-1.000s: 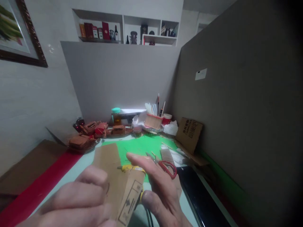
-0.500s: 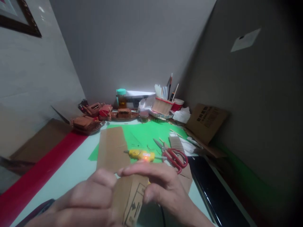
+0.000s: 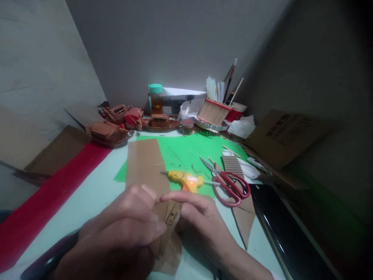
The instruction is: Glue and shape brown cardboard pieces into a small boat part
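Observation:
Low in the middle, a folded piece of brown cardboard (image 3: 166,233) with black printed marks is held between my hands. My left hand (image 3: 122,225) has its fingers curled, and its thumb lies against the cardboard's left side. A dark, smooth object (image 3: 51,254) sticks out by that wrist; I cannot tell what it is. At the upper right edge of the cardboard, my right hand (image 3: 204,221) pinches it between thumb and forefinger. Just beyond lie a yellow glue gun (image 3: 186,179) with a lit orange light and red-handled scissors (image 3: 230,186).
A flat cardboard strip (image 3: 144,159) lies on a green sheet (image 3: 177,149). Brown model boats (image 3: 107,132), a green-lidded jar (image 3: 155,99) and a holder of sticks (image 3: 214,111) stand at the back. A black glossy object (image 3: 276,217) lies right, near a cardboard box (image 3: 288,136).
The view has shifted, so the table things appear higher and farther right. The cardboard piece has been turned in my hands and tilts away, and my left thumb now shows on it.

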### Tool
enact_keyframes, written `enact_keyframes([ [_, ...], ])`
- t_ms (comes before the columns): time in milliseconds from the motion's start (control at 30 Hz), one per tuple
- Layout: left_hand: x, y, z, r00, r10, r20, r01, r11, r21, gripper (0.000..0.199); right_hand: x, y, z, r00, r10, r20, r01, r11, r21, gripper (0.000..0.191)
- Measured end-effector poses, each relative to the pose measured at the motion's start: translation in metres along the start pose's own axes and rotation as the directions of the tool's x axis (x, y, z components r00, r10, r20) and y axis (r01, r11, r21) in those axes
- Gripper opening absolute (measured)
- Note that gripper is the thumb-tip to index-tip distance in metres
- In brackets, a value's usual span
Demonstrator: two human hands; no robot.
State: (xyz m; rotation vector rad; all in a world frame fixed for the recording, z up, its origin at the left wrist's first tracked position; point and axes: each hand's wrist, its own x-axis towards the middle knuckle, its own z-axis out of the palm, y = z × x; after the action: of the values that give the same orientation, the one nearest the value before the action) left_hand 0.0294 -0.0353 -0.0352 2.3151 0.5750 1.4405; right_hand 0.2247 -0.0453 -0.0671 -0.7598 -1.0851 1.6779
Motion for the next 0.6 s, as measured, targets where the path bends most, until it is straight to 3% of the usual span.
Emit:
enact_keyframes([
  [133,0.010,-0.007,0.001,0.995,0.015,0.101,-0.014,1.000,-0.015,0.037,0.003,0.004,-0.005,1.000,0.002,-0.029,-0.004,0.998,-0.061,0.026],
  [267,0.018,-0.012,0.005,0.998,0.055,0.044,-0.052,0.997,-0.054,0.039,0.004,0.000,-0.008,0.996,-0.049,-0.070,0.039,0.990,-0.139,0.024],
  [367,0.019,-0.013,0.009,0.999,0.043,0.014,-0.042,0.996,-0.079,0.035,0.003,-0.009,-0.006,0.977,-0.188,-0.103,0.153,0.948,-0.281,0.015],
  [433,0.018,-0.012,0.010,0.999,0.033,0.006,-0.032,0.996,-0.083,0.035,0.001,-0.016,-0.003,0.927,-0.361,-0.099,0.287,0.855,-0.431,0.015],
  [500,0.017,-0.012,0.010,0.999,0.013,0.031,-0.011,0.998,-0.062,0.035,-0.003,-0.021,0.001,0.837,-0.544,-0.051,0.423,0.705,-0.570,0.015],
  [600,0.014,-0.013,0.010,0.998,-0.008,0.069,0.010,0.999,-0.033,0.034,-0.011,-0.023,0.006,0.721,-0.680,0.136,0.572,0.472,-0.670,0.021],
])
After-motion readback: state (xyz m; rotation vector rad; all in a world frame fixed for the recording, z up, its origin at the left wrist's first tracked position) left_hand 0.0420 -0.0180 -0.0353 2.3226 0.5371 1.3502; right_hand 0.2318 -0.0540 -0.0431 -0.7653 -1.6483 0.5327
